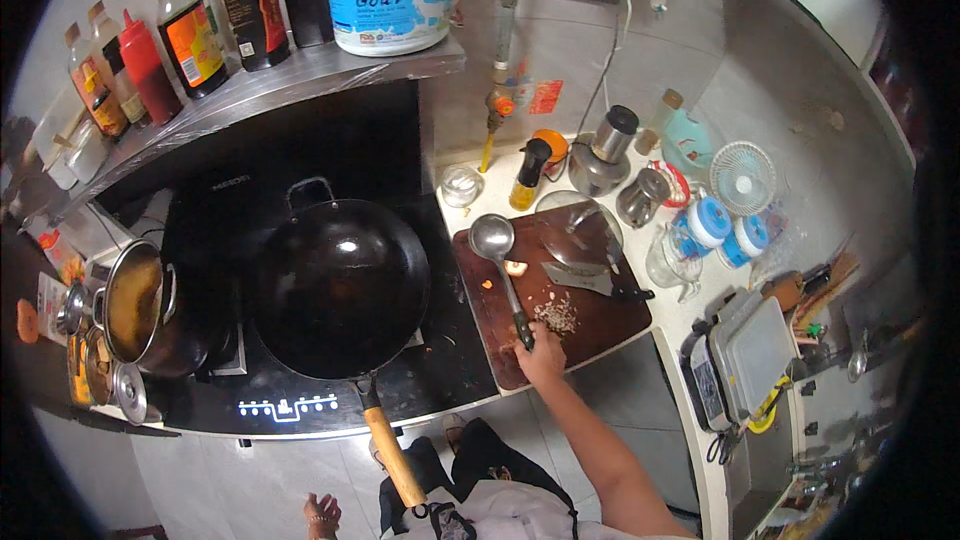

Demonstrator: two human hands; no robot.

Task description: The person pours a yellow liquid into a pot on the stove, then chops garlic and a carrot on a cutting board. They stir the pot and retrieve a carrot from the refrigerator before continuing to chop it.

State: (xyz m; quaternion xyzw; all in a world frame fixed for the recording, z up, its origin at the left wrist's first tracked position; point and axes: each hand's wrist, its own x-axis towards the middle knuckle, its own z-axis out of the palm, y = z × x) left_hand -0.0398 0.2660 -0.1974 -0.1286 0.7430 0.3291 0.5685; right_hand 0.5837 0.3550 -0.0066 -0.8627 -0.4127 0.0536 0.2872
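Observation:
My right hand (542, 355) grips the dark handle of a metal ladle (493, 238) that lies over a brown cutting board (619, 315). Beside the fingers is a small heap of chopped pale bits (556, 313). A cleaver (577, 277) with a black handle rests across the board, next to a glass lid (574, 229). My left hand (322, 514) hangs low at the bottom of the view, holding nothing, its fingers partly curled. A black wok (341, 289) sits on the cooktop, its wooden handle (394, 457) pointing towards me.
A metal pot (135, 304) with brownish contents stands at the left. Sauce bottles (190, 37) and a white tub (390, 0) line the steel shelf (300, 86). An oil bottle (529, 176), a glass pitcher (673, 262) and blue-lidded jars (709, 221) stand behind and right of the board.

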